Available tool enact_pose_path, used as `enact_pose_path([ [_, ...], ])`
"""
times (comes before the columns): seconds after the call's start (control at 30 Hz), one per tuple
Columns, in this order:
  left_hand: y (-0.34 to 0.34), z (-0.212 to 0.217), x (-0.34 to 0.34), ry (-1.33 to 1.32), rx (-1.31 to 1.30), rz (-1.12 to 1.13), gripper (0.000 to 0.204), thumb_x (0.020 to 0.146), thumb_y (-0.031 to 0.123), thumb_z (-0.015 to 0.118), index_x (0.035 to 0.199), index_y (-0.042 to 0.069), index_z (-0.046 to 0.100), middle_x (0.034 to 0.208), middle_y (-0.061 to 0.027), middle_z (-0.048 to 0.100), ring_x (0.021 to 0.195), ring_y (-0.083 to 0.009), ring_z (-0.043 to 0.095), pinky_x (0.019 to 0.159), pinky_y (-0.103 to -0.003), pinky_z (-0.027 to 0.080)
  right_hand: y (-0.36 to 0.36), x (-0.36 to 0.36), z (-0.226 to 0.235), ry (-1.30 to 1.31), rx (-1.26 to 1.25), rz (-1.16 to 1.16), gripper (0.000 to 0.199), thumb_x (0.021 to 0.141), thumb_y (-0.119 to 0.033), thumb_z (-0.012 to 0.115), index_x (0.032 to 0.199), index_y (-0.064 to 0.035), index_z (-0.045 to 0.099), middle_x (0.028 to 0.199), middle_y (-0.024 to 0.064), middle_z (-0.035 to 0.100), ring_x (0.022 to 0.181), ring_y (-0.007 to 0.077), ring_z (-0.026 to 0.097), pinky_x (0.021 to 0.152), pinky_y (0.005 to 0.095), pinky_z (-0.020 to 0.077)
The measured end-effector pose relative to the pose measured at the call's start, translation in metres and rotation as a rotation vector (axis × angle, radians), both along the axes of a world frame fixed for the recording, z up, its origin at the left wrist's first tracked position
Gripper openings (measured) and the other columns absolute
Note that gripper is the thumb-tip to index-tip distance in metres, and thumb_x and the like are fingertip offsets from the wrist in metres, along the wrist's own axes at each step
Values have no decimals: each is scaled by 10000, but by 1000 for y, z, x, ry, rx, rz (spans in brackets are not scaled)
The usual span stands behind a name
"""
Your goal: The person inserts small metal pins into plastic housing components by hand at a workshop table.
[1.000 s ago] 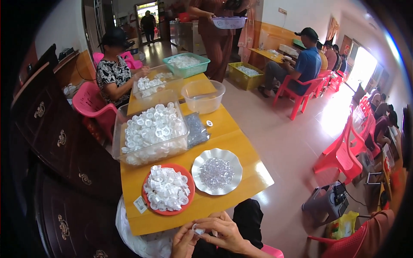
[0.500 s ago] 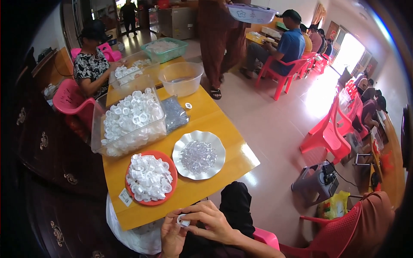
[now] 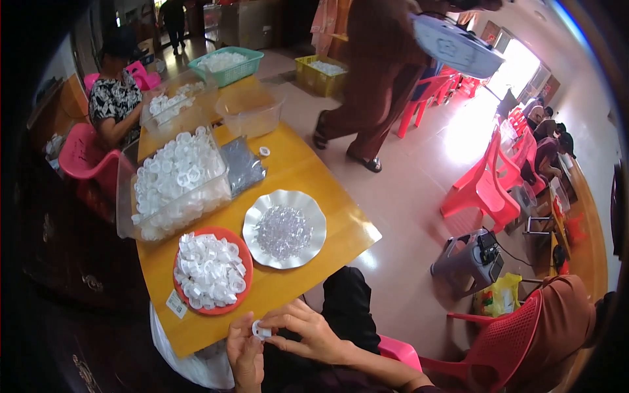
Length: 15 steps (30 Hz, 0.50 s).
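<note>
Between my two hands, just off the near edge of the table, is a small white ring-shaped plastic part (image 3: pixel 261 330). My left hand (image 3: pixel 245 354) pinches it from the left with thumb and fingertips. From the right, the fingers of my right hand (image 3: pixel 308 333) close on the same part. Closest on the table is a red plate (image 3: pixel 249 275) heaped with similar white plastic parts (image 3: pixel 209 270). To its right lies a scalloped white dish (image 3: pixel 318 243) with many tiny clear plastic pieces (image 3: pixel 283 232).
A clear bin (image 3: pixel 124 219) full of white parts stands behind the red plate, beside a bag of grey pieces (image 3: pixel 241 165) and an empty-looking translucent tub (image 3: pixel 250 114). A co-worker (image 3: pixel 116 98) sits at far left. Another person (image 3: pixel 377 72) walks past carrying a basin (image 3: pixel 455 47). Pink chairs (image 3: pixel 485 190) stand right.
The walking person has moved right with the basin, revealing a yellow crate behind. My view has shifted slightly, so the table appears further left. Both hands still hold the white part.
</note>
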<state>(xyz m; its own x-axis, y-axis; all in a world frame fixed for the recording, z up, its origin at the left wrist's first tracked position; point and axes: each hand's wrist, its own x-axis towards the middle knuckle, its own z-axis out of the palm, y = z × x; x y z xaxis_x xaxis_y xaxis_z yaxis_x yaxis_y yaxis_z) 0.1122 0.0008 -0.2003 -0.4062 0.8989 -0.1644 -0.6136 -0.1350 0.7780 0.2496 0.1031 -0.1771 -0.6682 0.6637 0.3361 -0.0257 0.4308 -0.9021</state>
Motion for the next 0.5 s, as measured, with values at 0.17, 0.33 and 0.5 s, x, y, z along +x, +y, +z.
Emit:
enact_pose_path([
  [0.17, 10, -4, -8, 126, 1, 36, 502, 869, -6, 664, 1328, -19, 460, 1205, -137, 594, 1094, -222, 604, 988, -339, 467, 9, -7, 0, 3, 37, -49, 333, 799, -63, 741, 1122, -67, 660, 1101, 91, 658, 994, 288, 607, 846, 373, 488],
  [0.33, 20, 5, -12, 305, 70, 77, 618, 837, -130, 642, 1394, 3, 410, 1293, -191, 578, 1115, -205, 600, 987, -332, 475, 6, -14, -4, 4, -292, -71, 365, 801, -10, 746, 1153, -49, 654, 1118, 76, 660, 981, 198, 606, 749, 281, 522],
  [0.5, 21, -9, -13, 759, -9, 195, 603, 810, -52, 734, 1347, -9, 465, 1254, -158, 626, 1048, -198, 639, 918, -322, 518, 3, -16, -29, 78, -583, -47, 366, 843, -22, 736, 1193, -47, 631, 1132, 37, 648, 956, 113, 570, 754, 230, 477],
])
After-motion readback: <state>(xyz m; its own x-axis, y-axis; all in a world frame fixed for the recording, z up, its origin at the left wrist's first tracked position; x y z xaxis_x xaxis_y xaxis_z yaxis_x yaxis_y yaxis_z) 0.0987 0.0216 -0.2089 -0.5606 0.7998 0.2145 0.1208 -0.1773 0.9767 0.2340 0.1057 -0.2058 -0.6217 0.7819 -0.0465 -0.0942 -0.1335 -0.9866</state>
